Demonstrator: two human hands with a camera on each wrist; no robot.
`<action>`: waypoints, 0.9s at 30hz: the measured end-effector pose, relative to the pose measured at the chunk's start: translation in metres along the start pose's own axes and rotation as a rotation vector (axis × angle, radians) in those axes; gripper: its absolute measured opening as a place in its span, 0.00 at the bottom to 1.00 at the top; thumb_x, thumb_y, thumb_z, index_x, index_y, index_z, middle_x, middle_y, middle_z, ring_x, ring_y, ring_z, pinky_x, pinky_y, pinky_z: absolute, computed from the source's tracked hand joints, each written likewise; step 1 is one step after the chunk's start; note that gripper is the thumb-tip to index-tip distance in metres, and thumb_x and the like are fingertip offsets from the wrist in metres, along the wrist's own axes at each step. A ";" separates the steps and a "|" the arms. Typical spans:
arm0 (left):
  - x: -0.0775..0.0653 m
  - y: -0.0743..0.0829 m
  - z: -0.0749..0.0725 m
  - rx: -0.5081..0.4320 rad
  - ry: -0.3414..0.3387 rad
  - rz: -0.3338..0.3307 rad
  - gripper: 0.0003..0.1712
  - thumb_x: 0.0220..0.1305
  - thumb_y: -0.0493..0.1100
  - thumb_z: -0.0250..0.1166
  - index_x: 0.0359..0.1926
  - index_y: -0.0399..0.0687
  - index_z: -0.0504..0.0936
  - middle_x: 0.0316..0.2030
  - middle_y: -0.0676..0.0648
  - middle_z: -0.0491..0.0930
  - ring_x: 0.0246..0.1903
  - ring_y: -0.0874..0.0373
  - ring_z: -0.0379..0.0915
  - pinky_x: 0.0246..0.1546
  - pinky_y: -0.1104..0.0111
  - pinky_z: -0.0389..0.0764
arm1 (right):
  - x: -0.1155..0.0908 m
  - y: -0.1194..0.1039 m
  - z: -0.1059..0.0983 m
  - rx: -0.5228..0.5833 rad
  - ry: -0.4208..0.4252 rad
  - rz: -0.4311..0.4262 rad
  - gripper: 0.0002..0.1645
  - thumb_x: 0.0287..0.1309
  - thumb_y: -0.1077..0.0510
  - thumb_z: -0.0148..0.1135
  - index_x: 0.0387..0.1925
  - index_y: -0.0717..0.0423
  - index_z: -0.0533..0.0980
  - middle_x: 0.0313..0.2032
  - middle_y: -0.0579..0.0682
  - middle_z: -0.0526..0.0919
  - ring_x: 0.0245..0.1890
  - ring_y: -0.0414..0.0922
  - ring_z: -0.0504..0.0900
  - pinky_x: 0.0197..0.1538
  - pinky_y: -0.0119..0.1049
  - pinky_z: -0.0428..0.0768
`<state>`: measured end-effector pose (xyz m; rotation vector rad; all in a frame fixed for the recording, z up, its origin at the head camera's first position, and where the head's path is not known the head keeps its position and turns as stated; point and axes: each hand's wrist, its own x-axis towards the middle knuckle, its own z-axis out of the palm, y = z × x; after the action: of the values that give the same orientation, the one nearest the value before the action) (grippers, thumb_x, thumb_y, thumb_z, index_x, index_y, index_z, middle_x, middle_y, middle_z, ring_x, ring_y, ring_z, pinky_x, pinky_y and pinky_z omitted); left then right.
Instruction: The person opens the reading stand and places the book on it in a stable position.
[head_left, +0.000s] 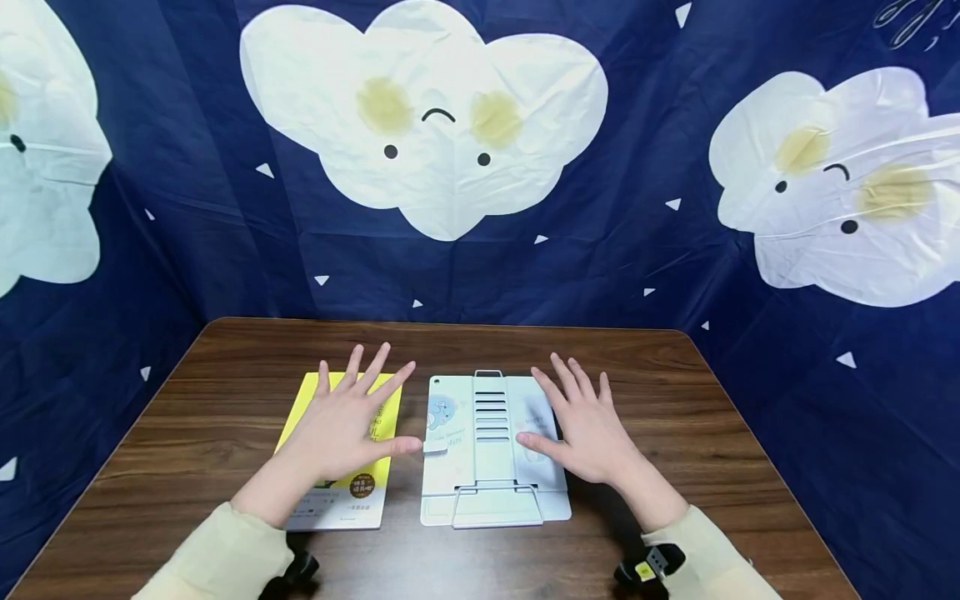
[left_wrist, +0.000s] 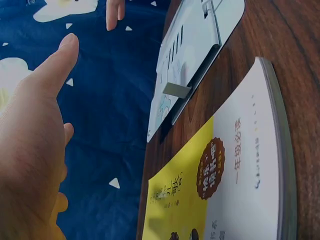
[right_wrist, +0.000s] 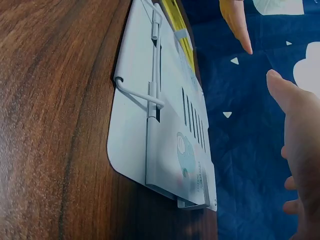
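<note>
A yellow and white book (head_left: 341, 518) lies on the left of the table. My left hand (head_left: 341, 429) hovers over it with fingers spread, covering much of its cover; the left wrist view shows a gap between hand and book (left_wrist: 245, 150). Right of the book, a white folding book stand (head_left: 491, 458) lies flat, with slots down its middle and a wire bracket (head_left: 497, 525) at its near edge. My right hand (head_left: 588, 429) is spread above the stand's right side, apart from it in the right wrist view. Neither hand holds anything.
The brown wooden table (head_left: 585, 558) has its far edge against a dark blue curtain (head_left: 450, 279) printed with white clouds. The curtain also runs along both sides. A small tab (left_wrist: 176, 90) sticks up from the stand's left side, facing the book.
</note>
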<state>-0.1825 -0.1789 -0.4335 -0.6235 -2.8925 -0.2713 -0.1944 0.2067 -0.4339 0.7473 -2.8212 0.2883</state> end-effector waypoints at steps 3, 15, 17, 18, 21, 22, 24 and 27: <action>0.000 0.002 0.001 -0.008 0.003 0.006 0.62 0.57 0.86 0.60 0.86 0.72 0.49 0.85 0.47 0.37 0.81 0.34 0.30 0.68 0.21 0.37 | -0.002 0.000 -0.001 0.017 -0.002 0.010 0.59 0.64 0.16 0.52 0.84 0.44 0.56 0.83 0.57 0.51 0.81 0.63 0.51 0.71 0.79 0.48; -0.002 0.012 -0.002 -0.102 -0.008 0.005 0.59 0.61 0.83 0.61 0.85 0.70 0.50 0.84 0.47 0.46 0.80 0.37 0.45 0.70 0.24 0.47 | -0.008 -0.004 -0.004 0.133 0.006 0.044 0.56 0.67 0.19 0.52 0.82 0.49 0.60 0.80 0.58 0.58 0.77 0.60 0.61 0.70 0.75 0.61; -0.001 0.013 -0.002 -0.127 -0.005 0.003 0.58 0.62 0.83 0.59 0.85 0.69 0.51 0.83 0.47 0.48 0.80 0.38 0.46 0.71 0.26 0.49 | -0.009 -0.005 -0.006 0.165 -0.003 0.057 0.55 0.68 0.20 0.53 0.82 0.49 0.61 0.80 0.58 0.58 0.77 0.61 0.62 0.69 0.74 0.62; -0.001 0.014 -0.003 -0.142 -0.003 -0.001 0.58 0.63 0.83 0.59 0.85 0.68 0.52 0.83 0.47 0.49 0.80 0.39 0.46 0.71 0.27 0.50 | -0.010 -0.006 -0.006 0.183 -0.008 0.064 0.55 0.68 0.21 0.53 0.82 0.50 0.61 0.80 0.58 0.58 0.77 0.61 0.62 0.69 0.74 0.63; -0.001 0.016 -0.002 -0.198 0.004 -0.013 0.56 0.65 0.81 0.58 0.85 0.63 0.56 0.83 0.47 0.52 0.79 0.41 0.52 0.71 0.29 0.55 | -0.011 -0.008 -0.009 0.253 -0.023 0.085 0.53 0.70 0.23 0.56 0.81 0.51 0.61 0.79 0.59 0.60 0.76 0.61 0.62 0.70 0.71 0.65; -0.001 0.017 -0.002 -0.220 0.008 -0.018 0.55 0.66 0.81 0.58 0.84 0.62 0.57 0.82 0.47 0.54 0.78 0.42 0.55 0.71 0.30 0.57 | -0.011 -0.008 -0.010 0.279 -0.026 0.090 0.52 0.70 0.24 0.56 0.81 0.51 0.61 0.79 0.59 0.60 0.76 0.61 0.63 0.70 0.70 0.66; -0.001 0.019 -0.003 -0.262 0.012 -0.027 0.54 0.67 0.79 0.59 0.84 0.60 0.60 0.81 0.47 0.57 0.75 0.43 0.62 0.71 0.32 0.61 | -0.012 -0.009 -0.011 0.318 -0.029 0.100 0.51 0.70 0.26 0.58 0.81 0.51 0.62 0.78 0.59 0.61 0.76 0.60 0.64 0.70 0.67 0.68; -0.002 0.022 -0.003 -0.311 0.015 -0.032 0.52 0.67 0.78 0.60 0.83 0.59 0.62 0.80 0.47 0.61 0.71 0.41 0.70 0.68 0.34 0.68 | -0.013 -0.010 -0.012 0.374 -0.028 0.110 0.49 0.71 0.29 0.60 0.80 0.53 0.63 0.77 0.59 0.64 0.74 0.58 0.67 0.69 0.63 0.72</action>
<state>-0.1707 -0.1608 -0.4278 -0.6175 -2.8696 -0.7370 -0.1767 0.2067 -0.4238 0.6672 -2.8731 0.8474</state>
